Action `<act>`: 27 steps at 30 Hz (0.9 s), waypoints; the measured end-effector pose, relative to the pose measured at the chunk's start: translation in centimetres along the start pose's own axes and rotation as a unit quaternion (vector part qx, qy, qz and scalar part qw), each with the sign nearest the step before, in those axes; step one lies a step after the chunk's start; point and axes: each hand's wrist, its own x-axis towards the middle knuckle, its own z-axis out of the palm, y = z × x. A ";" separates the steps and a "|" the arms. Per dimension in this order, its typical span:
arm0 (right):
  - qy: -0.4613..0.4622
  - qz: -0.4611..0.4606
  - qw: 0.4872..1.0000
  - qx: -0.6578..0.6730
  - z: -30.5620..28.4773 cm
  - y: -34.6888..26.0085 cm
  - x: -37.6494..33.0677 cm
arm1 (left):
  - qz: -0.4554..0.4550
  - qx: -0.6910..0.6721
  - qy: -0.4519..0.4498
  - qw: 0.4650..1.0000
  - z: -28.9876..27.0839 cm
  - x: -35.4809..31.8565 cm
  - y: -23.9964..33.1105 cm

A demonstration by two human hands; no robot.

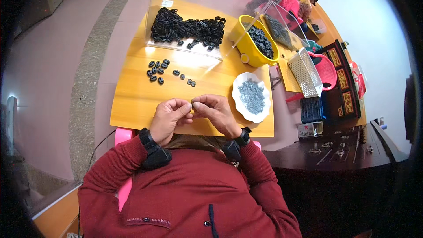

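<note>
Near the table's front edge, my left hand (169, 117) and my right hand (217, 113) meet fingertip to fingertip. Both pinch a small dark piece (192, 105), mostly hidden by the thumbs and fingers. Beyond them, several black oval plastic pieces with holes (160, 71) lie in a loose cluster. A few smaller black pieces (189, 82) form a short row leading from that cluster toward my hands. On the right, a white scalloped plate (238, 108) holds a heap of tiny greyish, see-through bits (252, 94).
A clear plastic bin (207, 2) with a black heap of similar pieces (189, 30) stands at the back. Next to it is a yellow tub (242, 33) of black parts. Farther right are a white perforated basket (304, 72), pink chairs (326, 70) and other people (304, 4).
</note>
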 end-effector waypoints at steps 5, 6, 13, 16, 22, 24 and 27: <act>0.099 -0.168 0.942 -0.274 -5.0 -1.8 -1.6 | 0.009 -0.017 -0.020 1.000 -0.1 0.1 0.0; 0.150 -0.174 0.901 -0.367 -6.7 -2.1 -1.9 | 0.004 -0.015 -0.016 1.000 -0.1 0.0 0.1; 0.220 -0.065 0.739 -0.634 -12.8 -1.9 -4.3 | -0.003 -0.005 -0.013 1.000 0.2 0.0 0.1; 0.205 -0.031 0.745 -0.634 -13.2 -0.9 -4.2 | 0.002 -0.004 0.000 1.000 0.3 -0.1 0.1; 0.218 -0.072 0.734 -0.639 -12.9 -0.4 -3.9 | 0.004 0.005 -0.002 1.000 0.4 -0.2 0.2; 0.219 -0.086 0.731 -0.641 -13.1 0.0 -3.8 | 0.005 0.003 -0.003 1.000 0.4 -0.2 0.2; 0.225 -0.109 0.717 -0.650 -13.1 0.3 -3.8 | 0.004 0.001 -0.001 1.000 0.4 -0.3 0.2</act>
